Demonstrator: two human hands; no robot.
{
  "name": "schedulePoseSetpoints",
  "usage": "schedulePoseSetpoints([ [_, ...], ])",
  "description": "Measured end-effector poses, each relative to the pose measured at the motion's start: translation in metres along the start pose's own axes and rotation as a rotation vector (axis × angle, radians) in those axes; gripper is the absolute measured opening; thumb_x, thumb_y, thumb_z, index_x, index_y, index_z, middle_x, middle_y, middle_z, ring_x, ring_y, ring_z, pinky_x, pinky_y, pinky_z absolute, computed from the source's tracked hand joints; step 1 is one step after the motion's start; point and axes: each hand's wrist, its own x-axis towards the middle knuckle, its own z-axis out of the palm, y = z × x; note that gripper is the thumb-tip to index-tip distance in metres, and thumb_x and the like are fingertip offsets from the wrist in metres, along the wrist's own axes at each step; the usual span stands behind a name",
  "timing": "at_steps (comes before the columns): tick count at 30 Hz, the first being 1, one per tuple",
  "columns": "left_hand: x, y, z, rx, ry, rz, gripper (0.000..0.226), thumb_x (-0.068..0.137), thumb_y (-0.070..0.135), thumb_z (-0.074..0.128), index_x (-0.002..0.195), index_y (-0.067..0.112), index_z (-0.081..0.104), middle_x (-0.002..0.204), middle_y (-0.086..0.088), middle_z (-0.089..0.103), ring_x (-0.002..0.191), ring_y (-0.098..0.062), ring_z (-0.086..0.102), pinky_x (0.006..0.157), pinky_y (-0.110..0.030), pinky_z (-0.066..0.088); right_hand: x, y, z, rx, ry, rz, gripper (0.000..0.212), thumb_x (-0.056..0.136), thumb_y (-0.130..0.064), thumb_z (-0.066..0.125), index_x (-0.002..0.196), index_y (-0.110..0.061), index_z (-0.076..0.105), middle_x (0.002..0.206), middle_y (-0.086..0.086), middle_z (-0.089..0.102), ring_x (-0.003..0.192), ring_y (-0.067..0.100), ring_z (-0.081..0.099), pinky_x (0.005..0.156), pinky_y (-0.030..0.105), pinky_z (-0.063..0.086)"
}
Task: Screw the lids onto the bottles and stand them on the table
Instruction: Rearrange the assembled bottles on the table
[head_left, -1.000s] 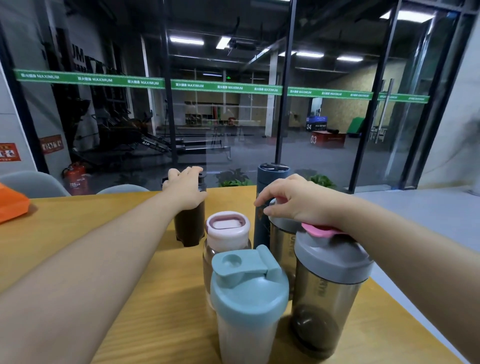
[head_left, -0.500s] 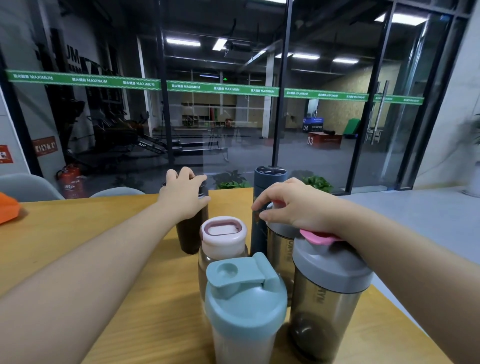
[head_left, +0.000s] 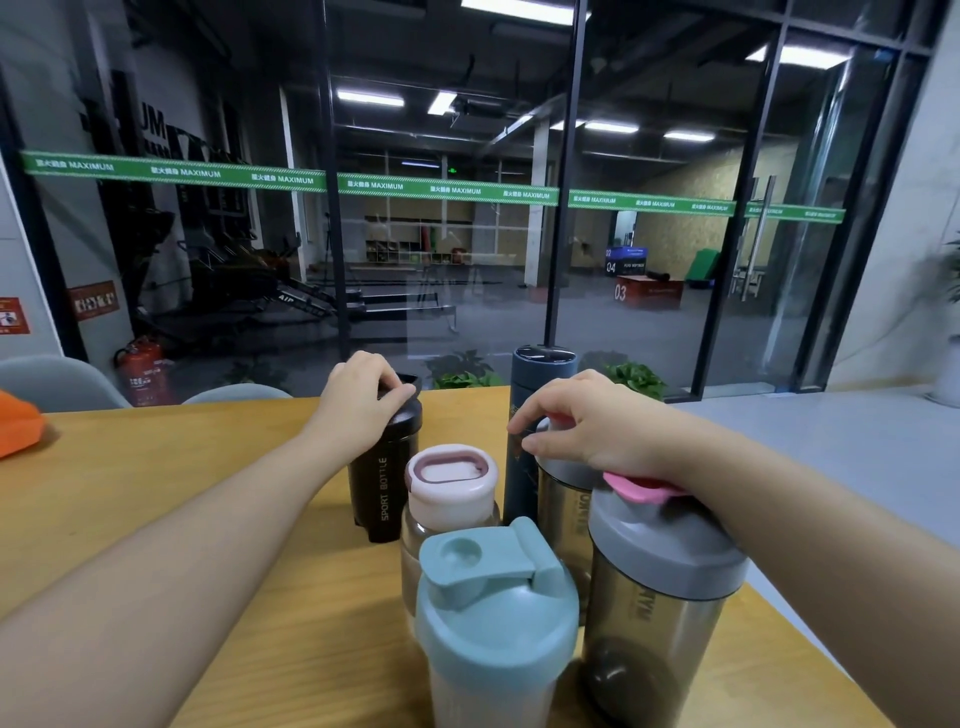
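Standing upright on the wooden bench, the black sport bottle has the left hand curled over its lid from above; the right hand pinches the grey lid of a smoky shaker bottle beside it.

Wood-grain table; matt plastic teal lid.
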Motion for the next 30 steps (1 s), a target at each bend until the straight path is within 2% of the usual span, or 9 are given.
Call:
schedulePoseSetpoints([
  [7, -0.007, -0.004, 0.0, -0.271, 0.09, -0.269, 0.051, 0.086, 0.027, 0.067, 0.125, 0.004, 0.044, 0.128, -0.011, 0.039, 0.114, -0.021, 0.047, 0.089, -0.025, 0.035, 0.0, 0.0, 0.0, -0.004, 0.003, -0.002, 0.018, 0.091, -0.035, 0.057, 0.108, -0.036, 0.064, 0.077, -0.012, 0.046, 0.104, 0.014, 0.039, 0.099, 0.04, 0.037],
  [9, -0.008, -0.011, 0.005, -0.272, 0.083, -0.342, 0.052, 0.082, 0.041, 0.068, 0.117, 0.005, 0.055, 0.122, -0.01, 0.048, 0.108, -0.023, 0.05, 0.084, -0.028, 0.038, 0.0, 0.0, 0.0, -0.006, 0.003, 0.001, 0.018, 0.092, -0.035, 0.057, 0.108, -0.035, 0.064, 0.077, -0.013, 0.045, 0.105, 0.014, 0.039, 0.099, 0.04, 0.037],
  [11, -0.008, -0.017, 0.009, -0.36, 0.064, -0.375, 0.047, 0.074, 0.054, 0.066, 0.088, 0.009, 0.069, 0.1, -0.011, 0.065, 0.094, -0.027, 0.059, 0.068, -0.031, 0.042, -0.001, 0.0, 0.0, -0.002, 0.004, 0.006, 0.019, 0.092, -0.035, 0.057, 0.109, -0.035, 0.064, 0.078, -0.013, 0.045, 0.105, 0.013, 0.04, 0.098, 0.038, 0.037],
  [14, -0.011, -0.014, 0.008, -0.479, 0.077, -0.374, 0.035, 0.079, 0.046, 0.067, 0.074, 0.012, 0.071, 0.076, -0.009, 0.069, 0.073, -0.024, 0.06, 0.056, -0.029, 0.039, -0.001, 0.001, 0.0, 0.002, 0.01, 0.0, 0.016, 0.092, -0.034, 0.057, 0.106, -0.035, 0.064, 0.076, -0.013, 0.045, 0.098, 0.011, 0.04, 0.093, 0.034, 0.037],
  [21, -0.016, -0.012, 0.004, -0.545, -0.047, -0.253, 0.015, 0.083, 0.038, 0.069, 0.092, 0.025, 0.07, 0.094, 0.002, 0.071, 0.091, -0.017, 0.064, 0.083, -0.039, 0.052, 0.003, 0.005, 0.003, 0.027, 0.044, 0.003, 0.013, 0.09, -0.03, 0.058, 0.099, -0.039, 0.061, 0.074, -0.015, 0.045, 0.07, -0.004, 0.037, 0.08, 0.029, 0.034],
  [23, -0.017, -0.012, 0.005, -0.578, -0.084, -0.236, 0.007, 0.083, 0.036, 0.07, 0.087, 0.031, 0.068, 0.094, 0.003, 0.07, 0.092, -0.019, 0.065, 0.084, -0.04, 0.054, 0.002, 0.005, 0.002, 0.042, 0.069, 0.029, 0.023, 0.087, -0.025, 0.058, 0.105, -0.038, 0.063, 0.083, -0.012, 0.052, 0.08, -0.002, 0.045, 0.085, 0.03, 0.04],
  [26, -0.019, -0.01, 0.006, -0.595, -0.133, -0.207, 0.024, 0.081, 0.038, 0.071, 0.099, 0.022, 0.07, 0.096, 0.002, 0.071, 0.094, -0.019, 0.066, 0.085, -0.039, 0.053, 0.0, 0.002, 0.0, 0.034, 0.132, 0.099, 0.036, 0.082, -0.02, 0.054, 0.114, -0.035, 0.062, 0.117, -0.006, 0.059, 0.119, 0.014, 0.043, 0.104, 0.04, 0.037],
  [28, -0.02, -0.008, 0.006, -0.601, -0.147, -0.192, 0.028, 0.081, 0.039, 0.071, 0.103, 0.021, 0.069, 0.099, 0.001, 0.071, 0.094, -0.019, 0.065, 0.085, -0.039, 0.053, 0.001, 0.0, 0.001, 0.051, 0.171, 0.141, 0.036, 0.084, -0.02, 0.052, 0.116, -0.032, 0.061, 0.123, -0.005, 0.057, 0.125, 0.018, 0.041, 0.107, 0.042, 0.034],
  [30, -0.021, -0.006, 0.008, -0.625, -0.161, -0.188, 0.022, 0.081, 0.037, 0.071, 0.1, 0.025, 0.068, 0.099, 0.001, 0.071, 0.094, -0.02, 0.066, 0.086, -0.039, 0.053, 0.003, 0.0, 0.0, 0.08, 0.203, 0.19, 0.034, 0.087, -0.02, 0.048, 0.117, -0.028, 0.06, 0.111, -0.007, 0.059, 0.117, 0.021, 0.045, 0.103, 0.043, 0.037],
])
